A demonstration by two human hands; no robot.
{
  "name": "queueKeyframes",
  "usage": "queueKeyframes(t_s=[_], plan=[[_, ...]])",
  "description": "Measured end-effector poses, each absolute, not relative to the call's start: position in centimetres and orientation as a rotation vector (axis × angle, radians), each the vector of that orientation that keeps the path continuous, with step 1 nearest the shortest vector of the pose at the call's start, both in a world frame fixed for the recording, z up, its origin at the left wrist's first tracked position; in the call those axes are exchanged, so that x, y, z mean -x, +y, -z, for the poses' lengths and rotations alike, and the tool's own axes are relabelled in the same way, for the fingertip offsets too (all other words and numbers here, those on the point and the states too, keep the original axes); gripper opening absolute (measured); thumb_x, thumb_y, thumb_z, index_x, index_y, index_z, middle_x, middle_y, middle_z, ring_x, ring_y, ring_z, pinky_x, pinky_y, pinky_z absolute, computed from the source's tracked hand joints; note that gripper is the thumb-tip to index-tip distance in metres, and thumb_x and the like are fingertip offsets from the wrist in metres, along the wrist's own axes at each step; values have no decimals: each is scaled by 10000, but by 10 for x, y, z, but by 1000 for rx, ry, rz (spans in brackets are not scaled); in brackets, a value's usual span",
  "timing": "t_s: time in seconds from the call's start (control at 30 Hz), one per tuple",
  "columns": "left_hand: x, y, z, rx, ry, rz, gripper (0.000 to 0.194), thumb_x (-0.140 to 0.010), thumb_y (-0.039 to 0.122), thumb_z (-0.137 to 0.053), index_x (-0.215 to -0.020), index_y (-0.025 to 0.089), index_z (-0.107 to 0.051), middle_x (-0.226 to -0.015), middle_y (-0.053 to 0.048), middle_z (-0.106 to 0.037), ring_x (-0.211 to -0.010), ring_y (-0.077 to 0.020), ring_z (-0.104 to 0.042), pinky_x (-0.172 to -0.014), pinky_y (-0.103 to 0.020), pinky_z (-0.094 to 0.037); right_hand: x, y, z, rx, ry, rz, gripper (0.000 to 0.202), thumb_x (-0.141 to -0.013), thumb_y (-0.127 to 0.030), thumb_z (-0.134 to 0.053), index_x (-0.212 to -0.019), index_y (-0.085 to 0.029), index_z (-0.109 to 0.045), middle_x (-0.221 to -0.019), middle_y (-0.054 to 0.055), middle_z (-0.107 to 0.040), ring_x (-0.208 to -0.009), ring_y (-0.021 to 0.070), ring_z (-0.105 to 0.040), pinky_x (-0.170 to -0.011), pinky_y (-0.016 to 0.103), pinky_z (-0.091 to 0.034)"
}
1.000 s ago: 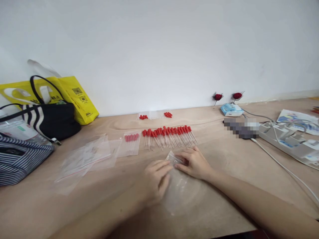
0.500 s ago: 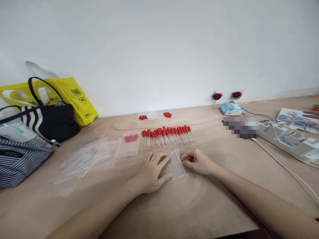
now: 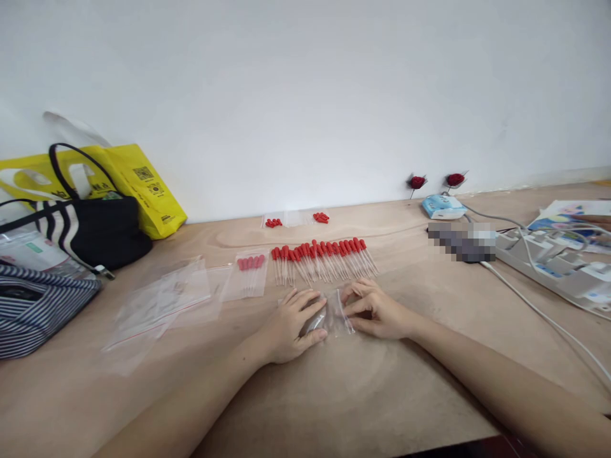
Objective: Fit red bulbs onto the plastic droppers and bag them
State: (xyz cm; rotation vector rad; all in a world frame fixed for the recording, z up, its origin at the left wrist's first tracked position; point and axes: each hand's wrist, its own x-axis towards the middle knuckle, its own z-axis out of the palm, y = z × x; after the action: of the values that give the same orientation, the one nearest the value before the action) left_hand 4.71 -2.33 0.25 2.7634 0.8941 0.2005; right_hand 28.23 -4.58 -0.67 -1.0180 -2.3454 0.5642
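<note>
A small clear zip-lock bag (image 3: 338, 319) lies on the wooden table between my two hands, its plastic buckled up in the middle. Resting over its left part, my left hand (image 3: 289, 327) has its fingers and thumb apart. My right hand (image 3: 382, 312) pinches the bag's zip edge on the right with thumb and fingers. Just beyond the hands stretches a row of droppers (image 3: 329, 254) with red bulbs and clear stems. To the left of that row is a clear bag (image 3: 248, 286) containing several droppers.
Flat clear bags (image 3: 162, 302) overlap on the left, near a striped pouch (image 3: 42, 312), black bag (image 3: 105, 232) and yellow bag (image 3: 147, 191). Red bulbs (image 3: 273, 223) lie by the wall. At right are a tissue pack (image 3: 443, 207), power strip (image 3: 548, 264), cables and another person's hand (image 3: 599, 219).
My right hand has shifted slightly left and opened wider around the zip edge. The bag, flat before, has bunched up between the hands. My left hand stays nearly in place.
</note>
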Motion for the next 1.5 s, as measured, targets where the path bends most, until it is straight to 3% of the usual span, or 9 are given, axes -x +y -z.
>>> queueKeyframes(t_s=[0.2, 0.3, 0.5, 0.67, 0.8, 1.0, 1.23, 1.37, 1.5], plan=[[-46, -24, 1, -2756, 898, -248, 527, -831, 461, -434, -1286, 200, -387, -1321, -105, -407, -1235, -254, -334, -1040, -492, -196, -283, -42, 6, 814, -2323, -726, 329, -874, -380, -385, -867, -222, -674, -901, 51, -649, -982, 175, -538, -925, 366, -353], [-45, -23, 2, -2753, 910, -257, 527, -838, 466, -420, -1291, 200, -378, -1326, -103, -402, -1241, -242, -329, -1047, -480, -194, -286, -43, 8, 941, -2234, -763, 370, -884, -409, -337, -1057, -212, -598, -921, 56, -646, -1010, 181, -534, -911, 371, -370], [-46, -24, 2, -2737, 934, -239, 548, -832, 472, -426, -1292, 179, -372, -1334, -111, -395, -1246, -241, -325, -1048, -481, -197, -288, -48, 10, 976, -2176, -873, 428, -823, -415, -465, -1179, -178, -474, -1043, 97, -611, -944, 183, -567, -808, 320, -429], [-46, -23, 0, -2725, 931, -264, 539, -830, 446, -442, -1288, 171, -374, -1328, -108, -410, -1244, -234, -334, -1049, -476, -205, -285, -52, 7, 859, -2419, -773, 776, -724, -425, -595, -1351, -184, -206, -1244, 143, -486, -1157, 246, -423, -979, 457, -249], [-37, -18, -4, -2694, 940, -263, 455, -854, 392, -428, -1258, 182, -421, -1293, -87, -462, -1220, -210, -378, -1048, -460, -223, -289, -51, 7, 874, -2497, -646, 752, -713, -429, -600, -1342, -186, -266, -1281, 136, -453, -1159, 261, -425, -1021, 495, -138], [-30, -17, 1, -2639, 901, -446, 329, -842, 307, -464, -1135, 186, -553, -1156, -64, -587, -1129, -191, -488, -1019, -428, -302, -294, -49, 7, 897, -2377, -748, 518, -711, -387, -619, -1187, -221, -500, -1122, 67, -597, -1064, 234, -519, -1040, 506, -94], [-33, -16, 13, -2574, 903, -630, 278, -822, 286, -490, -1031, 170, -632, -1087, -82, -625, -1076, -204, -531, -930, -371, -424, -302, -35, 12, 1079, -1903, -909, 335, -713, -406, -597, -947, -170, -640, -943, 73, -663, -866, 192, -606, -827, 350, -443], [-34, -16, 14, -2579, 929, -634, 293, -813, 289, -510, -1049, 156, -622, -1104, -88, -614, -1080, -207, -527, -941, -363, -416, -319, 7, 10, 1676, -1515, -614, 271, -730, -384, -542, -804, -142, -639, -766, 63, -665, -678, 156, -601, -603, 248, -464], [-35, -16, 14, -2585, 936, -632, 292, -812, 284, -513, -1046, 151, -623, -1101, -94, -615, -1076, -209, -531, -943, -362, -414, -332, 51, 5, 2041, -1340, -459, 220, -636, -269, -602, -798, -124, -630, -751, 80, -650, -701, 174, -593, -554, 224, -419]])
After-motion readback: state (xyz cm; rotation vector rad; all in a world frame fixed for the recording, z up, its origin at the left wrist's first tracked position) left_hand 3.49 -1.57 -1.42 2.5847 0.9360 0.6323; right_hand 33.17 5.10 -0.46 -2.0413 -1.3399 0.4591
